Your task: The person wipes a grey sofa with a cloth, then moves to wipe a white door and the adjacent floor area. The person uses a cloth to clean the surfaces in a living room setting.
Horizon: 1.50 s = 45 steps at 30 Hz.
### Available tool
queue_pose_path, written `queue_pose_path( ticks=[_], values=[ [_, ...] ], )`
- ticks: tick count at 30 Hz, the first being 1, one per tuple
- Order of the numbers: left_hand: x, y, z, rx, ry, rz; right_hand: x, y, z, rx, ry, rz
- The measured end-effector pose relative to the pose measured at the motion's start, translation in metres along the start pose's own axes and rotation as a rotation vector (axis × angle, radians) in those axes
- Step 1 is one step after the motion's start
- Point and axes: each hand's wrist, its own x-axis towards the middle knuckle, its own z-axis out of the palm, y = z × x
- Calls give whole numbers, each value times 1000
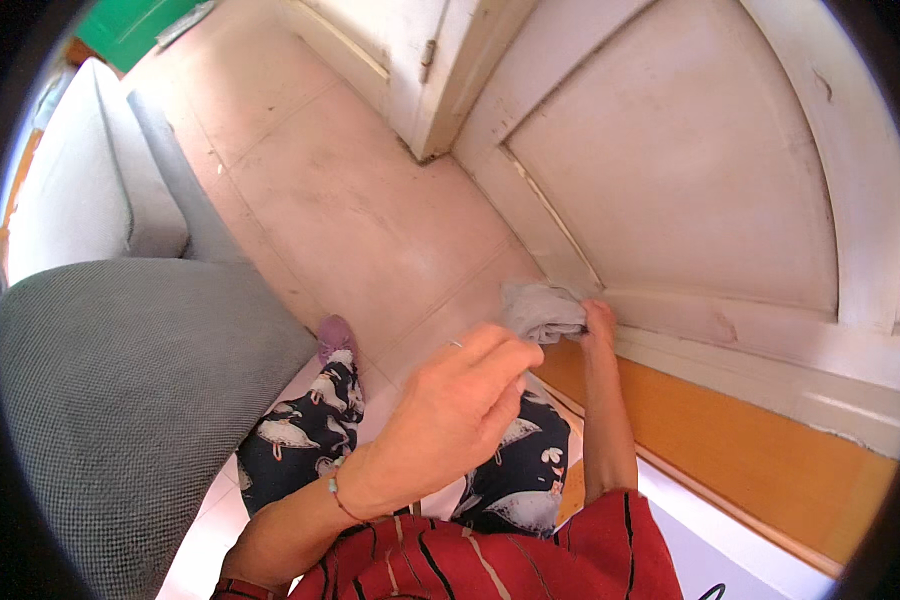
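Observation:
A bunched light-grey cloth (544, 313) hangs from my right hand (600, 321), close to the lower rail of a white panelled door (690, 165). The fingers of that hand are closed around the cloth's right end, and its far side is loosely spread. My left hand (469, 401) is raised in front of my body, nearer the camera, with its fingers curled in towards the thumb. Nothing shows in it, though the inside of the palm is hidden. A ring is on one finger and a thin beaded bracelet (333, 486) is around the wrist.
At left stands a grey fabric-covered sofa (142, 390), close to my leg. Pale floor tiles (345, 202) stretch ahead, with dark smudges. A door frame (450, 97) with a hinge juts out beyond the door. An orange-brown board (750, 427) runs along the lower right. Something green (131, 30) is at the far upper left.

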Motion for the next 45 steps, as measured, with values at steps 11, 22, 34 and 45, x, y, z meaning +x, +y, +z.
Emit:
queue_pose_path(
  ticks=[11,22,34,45],
  values=[
    [-4,-7,2,89,0,6,-8,-51,112,-766,224,-1187],
    [-6,-9,4,149,-91,-20,19,-87,183,-898,-131,-1326],
    [-4,-13,10,277,-114,50,-9,-110,171,-1399,75,-1370],
    [-10,-19,6,376,-95,80,11,-78,107,-1428,-17,-1024]
  ],
)
